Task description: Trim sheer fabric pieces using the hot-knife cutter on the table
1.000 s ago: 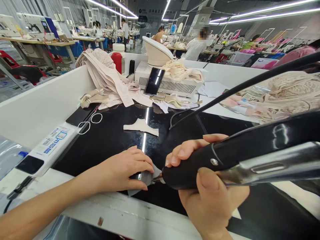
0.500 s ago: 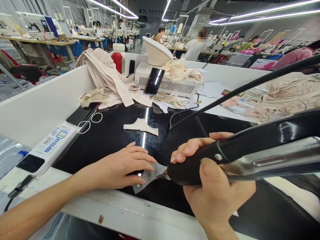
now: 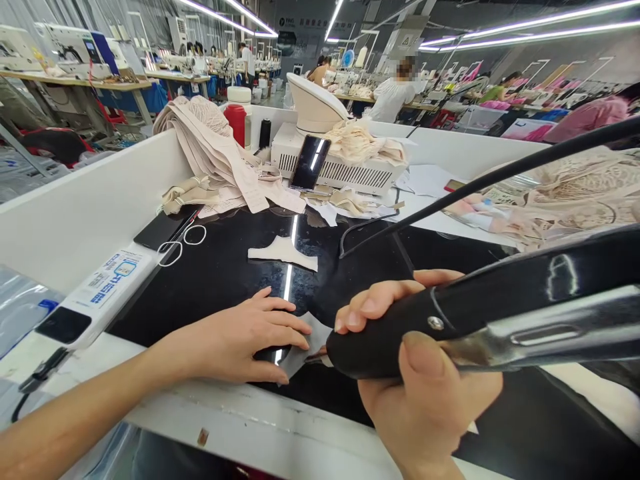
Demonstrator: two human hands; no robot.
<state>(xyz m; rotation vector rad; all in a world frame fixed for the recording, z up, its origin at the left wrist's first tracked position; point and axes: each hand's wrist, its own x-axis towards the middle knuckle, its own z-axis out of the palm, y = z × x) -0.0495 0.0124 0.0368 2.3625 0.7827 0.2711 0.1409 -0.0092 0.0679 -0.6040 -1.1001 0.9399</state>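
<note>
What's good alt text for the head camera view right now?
Right hand gripping a black handheld tool with a metal lever, its metal tip at a thin translucent sheet by the left hand on a glossy black work surface. A cream fabric-like cutout lies beyond.

Black tool (image 3: 490,303) cut off, left forearm (image 3: 100,412) cropped
</note>
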